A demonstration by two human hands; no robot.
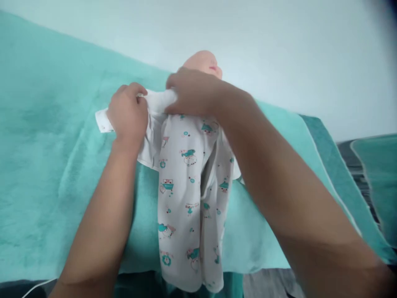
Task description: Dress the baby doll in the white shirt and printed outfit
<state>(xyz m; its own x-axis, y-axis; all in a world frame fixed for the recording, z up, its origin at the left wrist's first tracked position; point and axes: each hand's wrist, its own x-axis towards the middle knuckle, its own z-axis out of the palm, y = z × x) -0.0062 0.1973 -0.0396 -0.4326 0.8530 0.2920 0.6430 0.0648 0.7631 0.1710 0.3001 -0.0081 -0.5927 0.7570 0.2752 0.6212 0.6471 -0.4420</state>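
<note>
A baby doll (201, 61) lies on its back on a turquoise towel, its head toward the wall. Printed white baby pants (182, 194) with teal and pink figures cover its lower body, and the legs hang over the near edge. On the left, my left hand (128, 109) is closed on a white baby shirt (151, 140), around its sleeve. My right hand (194, 93) reaches across the doll's chest and grips the same white cloth near the shoulder, its fingers slightly blurred. My right hand and forearm hide much of the doll's upper body.
The turquoise towel (46, 165) spreads over the surface up to a white wall (279, 45). Another teal cloth (378, 182) lies at the far right. Grey wood-look floor (266, 283) shows below the near edge, and a white cord (39, 284) runs at bottom left.
</note>
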